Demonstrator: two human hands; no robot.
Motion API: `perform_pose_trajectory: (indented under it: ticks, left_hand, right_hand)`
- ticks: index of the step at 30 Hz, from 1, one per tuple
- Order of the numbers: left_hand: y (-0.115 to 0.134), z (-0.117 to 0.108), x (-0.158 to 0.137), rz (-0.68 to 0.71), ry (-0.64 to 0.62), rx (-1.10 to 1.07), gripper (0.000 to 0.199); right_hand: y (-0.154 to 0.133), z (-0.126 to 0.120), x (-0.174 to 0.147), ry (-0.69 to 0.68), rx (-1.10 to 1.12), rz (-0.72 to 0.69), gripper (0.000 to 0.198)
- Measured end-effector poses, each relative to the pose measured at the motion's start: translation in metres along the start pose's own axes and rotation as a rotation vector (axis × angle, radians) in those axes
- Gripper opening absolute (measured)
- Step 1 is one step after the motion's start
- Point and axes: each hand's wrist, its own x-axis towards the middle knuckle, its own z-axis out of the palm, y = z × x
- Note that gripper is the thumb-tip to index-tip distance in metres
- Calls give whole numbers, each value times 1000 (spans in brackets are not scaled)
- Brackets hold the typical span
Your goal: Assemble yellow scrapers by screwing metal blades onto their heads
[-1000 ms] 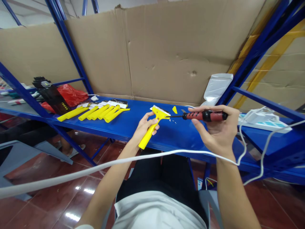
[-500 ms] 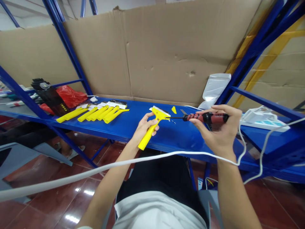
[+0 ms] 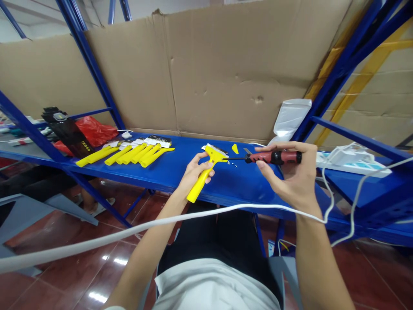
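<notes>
My left hand [image 3: 197, 169] is closed around a yellow scraper [image 3: 200, 184] near its head, with the handle slanting down toward me. In my right hand [image 3: 293, 176] is a red and black screwdriver [image 3: 274, 157], held level between thumb and fingers. Its dark shaft reaches left, and the tip meets the right side of the scraper head. Just beyond lie a small yellow plastic piece [image 3: 235, 149] and a flat metal blade [image 3: 248, 151]. A few tiny bits [image 3: 232, 165], too small to name, are under the screwdriver shaft.
Several yellow scrapers [image 3: 148, 157] lie in a row at the left of the blue table [image 3: 180, 172]. Behind them are a red plastic bag [image 3: 96, 131] and a black box [image 3: 69, 135]. A white cable [image 3: 206, 212] crosses in front of me. Cardboard [image 3: 219, 73] walls the back.
My right hand and the screwdriver have shifted slightly left, and the fingers have changed position on its handle. The tip stays at the scraper head. My left hand has hardly moved.
</notes>
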Motion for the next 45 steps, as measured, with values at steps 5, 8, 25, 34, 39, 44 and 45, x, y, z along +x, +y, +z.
perform_pose_trajectory:
  ticks: [5,8,25,34,39,44,45]
  left_hand:
    - [0,0,1,6,11,-11,71]
    - [0,0,1,2,23,-13,71]
    - [2,3,1,17,25,-40,71]
    - [2,4,1,12,32,-48,70]
    - [1,3,2,9,17,-55,70]
    - [2,4,1,8,25,-52,72]
    - [2,4,1,9,28,-49,71]
  right_hand:
    - [1,-2,-3,-36,50,18,48]
    - [4,-1,-5,29,-89,-13,48]
    - [2,3,-2,86,-72,-3,48]
    - [3,9,1,-27,200,-1,51]
    - [10,11,-4,185,-17,-46,56]
    - [11,11,0,70,134,-17,54]
    - [11,10,2,17,198,-13,55]
